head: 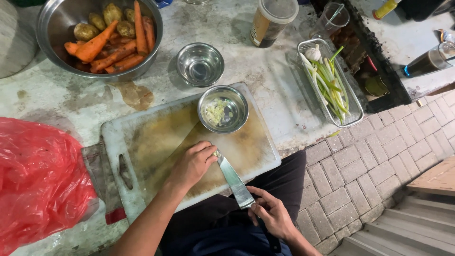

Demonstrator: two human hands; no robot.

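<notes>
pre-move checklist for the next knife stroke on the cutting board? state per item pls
1. Knife held: ok, right hand grips it at the handle end.
2. Blade on the cutting board: ok, its tip lies by the left hand, the rest runs past the board's near edge.
3. Left fingers away from the edge: not ok, they sit at the tip.
4. Piece to cut: cannot tell, hidden under the left hand.
5. Small steel bowl of chopped bits out of the blade's way: ok, it stands at the far side of the board.
6. Board flat on the counter: ok.
</notes>
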